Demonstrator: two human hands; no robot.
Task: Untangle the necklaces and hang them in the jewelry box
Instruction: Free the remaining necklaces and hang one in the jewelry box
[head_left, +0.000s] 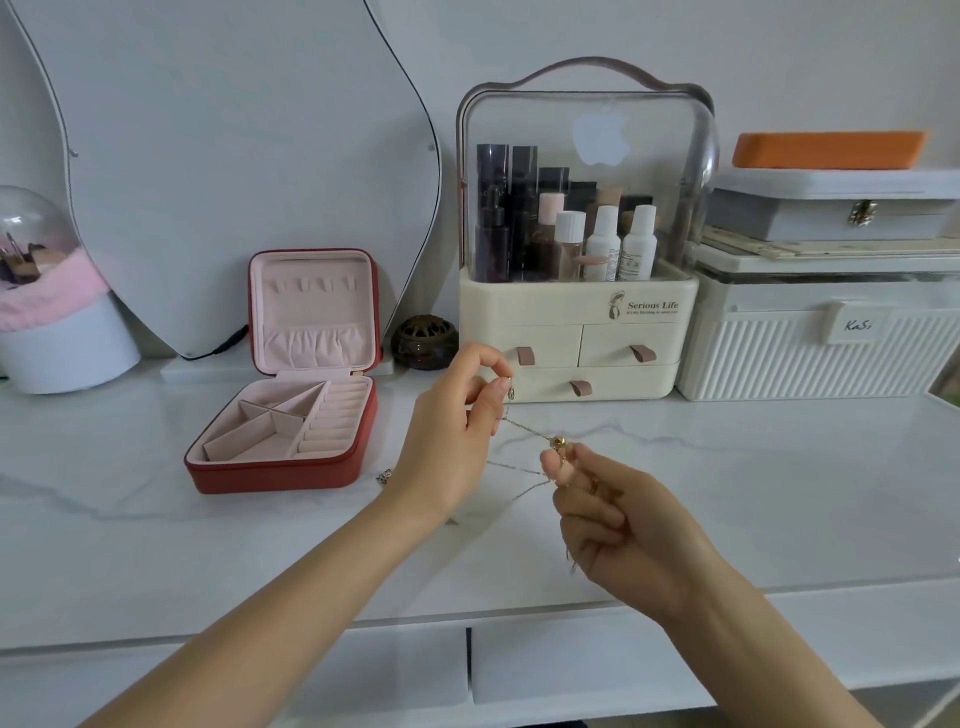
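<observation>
We see the left hand (452, 421) pinch a thin chain end between thumb and forefinger, raised in front of the cream organizer (576, 332). The necklaces (524, 431) stretch from there down to the right hand (618, 514), whose curled fingers hold a gold bead (other strands hang below it). Both forearms reach over the white table (779, 493). The red jewelry box (283, 462) stands open, to the left of the hands.

the desk (156, 545) looks like glossy white marble; the jewelry box (280, 470) is red leatherette, lined in matt pink velvet; the necklaces (524, 431) are thin shiny metal.
</observation>
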